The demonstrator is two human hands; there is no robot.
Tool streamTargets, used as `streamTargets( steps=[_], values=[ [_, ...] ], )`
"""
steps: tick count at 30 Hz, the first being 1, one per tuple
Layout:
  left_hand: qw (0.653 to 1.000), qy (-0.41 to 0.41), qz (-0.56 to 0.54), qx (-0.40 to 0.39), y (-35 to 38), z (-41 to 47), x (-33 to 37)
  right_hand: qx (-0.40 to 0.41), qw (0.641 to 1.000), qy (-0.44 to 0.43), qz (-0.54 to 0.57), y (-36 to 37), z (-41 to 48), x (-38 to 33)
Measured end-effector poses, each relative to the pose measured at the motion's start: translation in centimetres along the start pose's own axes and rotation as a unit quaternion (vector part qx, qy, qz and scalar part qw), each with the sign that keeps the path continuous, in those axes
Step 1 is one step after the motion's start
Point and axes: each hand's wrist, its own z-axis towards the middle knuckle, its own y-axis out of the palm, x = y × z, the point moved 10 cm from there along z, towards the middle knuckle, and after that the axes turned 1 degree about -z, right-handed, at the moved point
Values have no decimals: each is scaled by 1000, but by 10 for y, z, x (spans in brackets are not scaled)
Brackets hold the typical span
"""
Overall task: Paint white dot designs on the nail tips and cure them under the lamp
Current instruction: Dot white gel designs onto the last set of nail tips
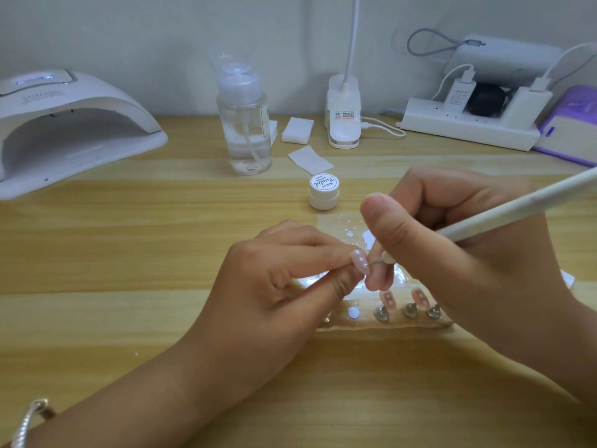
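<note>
Within left hand (274, 279) grip, nail tip (359, 260) against dotting pen (517, 206) point.

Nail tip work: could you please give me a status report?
Left hand pinches nail tip. Right hand grips dotting pen, point at tip. Lamp far left. Nothing blocking pen.

Two bare forearms reach in, one from the lower left and one from the lower right, and the hands meet in the middle. The left hand (274, 286), knuckles up, pinches a small nail tip (359, 258) between thumb and curled forefinger. The right hand (452, 240), just beside it, grips a white dotting pen (517, 205) like a pencil, thumb raised, its fine point on the nail tip
</note>
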Motion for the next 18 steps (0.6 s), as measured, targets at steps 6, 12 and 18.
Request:
streamTargets(
  steps=[6, 12, 18],
  values=[
    [1000, -4, -6, 8, 0, 0, -3, 35, 999, 3, 21, -11, 3, 2],
    [1000, -10, -6, 23, -3, -2, -6, 63, 998, -24, 6, -23, 8, -5],
    [999, -11, 1, 34, -4, -2, -3, 99, 995, -31, 1, -43, 17, -1]
  ],
)
